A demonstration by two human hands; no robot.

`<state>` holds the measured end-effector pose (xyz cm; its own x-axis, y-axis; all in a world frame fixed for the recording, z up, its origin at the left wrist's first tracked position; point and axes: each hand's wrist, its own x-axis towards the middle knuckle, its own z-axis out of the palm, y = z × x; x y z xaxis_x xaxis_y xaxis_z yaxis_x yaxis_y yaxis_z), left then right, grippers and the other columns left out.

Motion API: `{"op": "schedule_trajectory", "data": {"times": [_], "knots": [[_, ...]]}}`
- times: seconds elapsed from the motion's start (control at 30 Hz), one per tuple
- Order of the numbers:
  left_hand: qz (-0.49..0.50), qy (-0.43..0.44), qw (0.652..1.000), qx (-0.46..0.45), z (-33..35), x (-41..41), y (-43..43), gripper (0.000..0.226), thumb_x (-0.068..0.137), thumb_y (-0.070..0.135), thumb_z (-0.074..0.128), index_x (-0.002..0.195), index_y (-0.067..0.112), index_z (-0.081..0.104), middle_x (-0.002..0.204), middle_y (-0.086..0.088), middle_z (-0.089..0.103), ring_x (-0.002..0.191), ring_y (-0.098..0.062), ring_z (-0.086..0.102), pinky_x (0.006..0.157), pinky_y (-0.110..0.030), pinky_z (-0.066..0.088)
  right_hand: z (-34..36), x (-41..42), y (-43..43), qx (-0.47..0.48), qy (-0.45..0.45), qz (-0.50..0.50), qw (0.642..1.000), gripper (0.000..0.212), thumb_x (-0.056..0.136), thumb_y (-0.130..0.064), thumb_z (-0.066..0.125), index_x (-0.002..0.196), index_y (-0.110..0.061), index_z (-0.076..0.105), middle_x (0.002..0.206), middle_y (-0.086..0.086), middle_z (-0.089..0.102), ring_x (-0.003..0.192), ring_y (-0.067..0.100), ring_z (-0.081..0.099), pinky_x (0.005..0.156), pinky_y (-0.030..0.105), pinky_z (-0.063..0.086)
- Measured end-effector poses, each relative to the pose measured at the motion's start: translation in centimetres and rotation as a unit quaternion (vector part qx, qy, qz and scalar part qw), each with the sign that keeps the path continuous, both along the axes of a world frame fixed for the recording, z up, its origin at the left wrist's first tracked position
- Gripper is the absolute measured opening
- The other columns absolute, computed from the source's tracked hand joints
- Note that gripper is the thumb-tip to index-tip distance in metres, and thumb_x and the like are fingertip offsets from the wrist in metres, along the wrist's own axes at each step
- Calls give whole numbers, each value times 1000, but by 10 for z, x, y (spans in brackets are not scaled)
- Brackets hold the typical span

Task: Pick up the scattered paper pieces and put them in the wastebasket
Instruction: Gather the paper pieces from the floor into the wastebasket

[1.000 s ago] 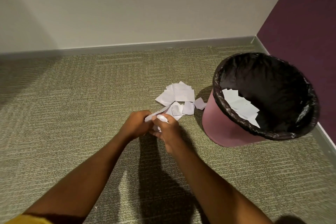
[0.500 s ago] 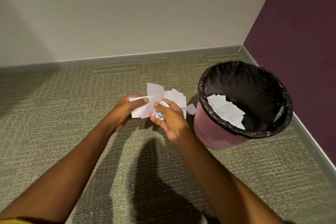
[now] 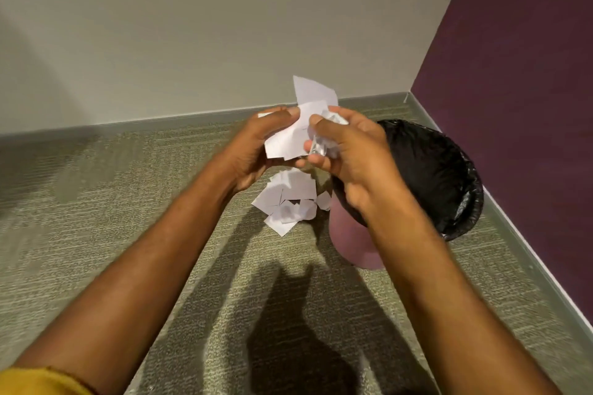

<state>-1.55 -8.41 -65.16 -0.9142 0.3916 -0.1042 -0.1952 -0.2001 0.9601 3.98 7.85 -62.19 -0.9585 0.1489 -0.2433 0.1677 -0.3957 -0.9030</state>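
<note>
Wadding up before the toss

Left hand (image 3: 253,151) and right hand (image 3: 349,154) sit together, both clamped on a paper wad (image 3: 298,128), I'd guess bunching it so nothing flutters off. Beyond, a pile (image 3: 288,202) lies just left of the wastebasket (image 3: 349,240).

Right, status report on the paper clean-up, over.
Left hand and right hand both grip a paper bunch. More paper pieces lie on carpet beside wastebasket. Nothing blocking.
</note>
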Motion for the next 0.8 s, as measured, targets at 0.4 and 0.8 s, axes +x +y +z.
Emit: {"op": "schedule_trajectory", "data": {"times": [0.4, 0.8], "knots": [[-13, -28, 991, -127, 1, 5, 110, 26, 100, 18, 74, 124, 14, 66, 115, -13, 72, 92, -25, 76, 72, -51, 68, -13, 14, 106, 131, -59, -101, 984, 20, 93, -8, 78, 106, -20, 70, 97, 11, 79, 74, 21, 74, 54, 28, 61], [-21, 0, 987, -160, -6, 2, 104, 37, 101, 24, 74, 138, 21, 66, 138, -6, 63, 116, -24, 67, 78, -51, 68, -37, 20, 121, 152, -98, -123, 976, 37, 96, -20, 79, 130, -22, 66, 122, 3, 69, 110, 18, 65, 84, 47, 67]]}}
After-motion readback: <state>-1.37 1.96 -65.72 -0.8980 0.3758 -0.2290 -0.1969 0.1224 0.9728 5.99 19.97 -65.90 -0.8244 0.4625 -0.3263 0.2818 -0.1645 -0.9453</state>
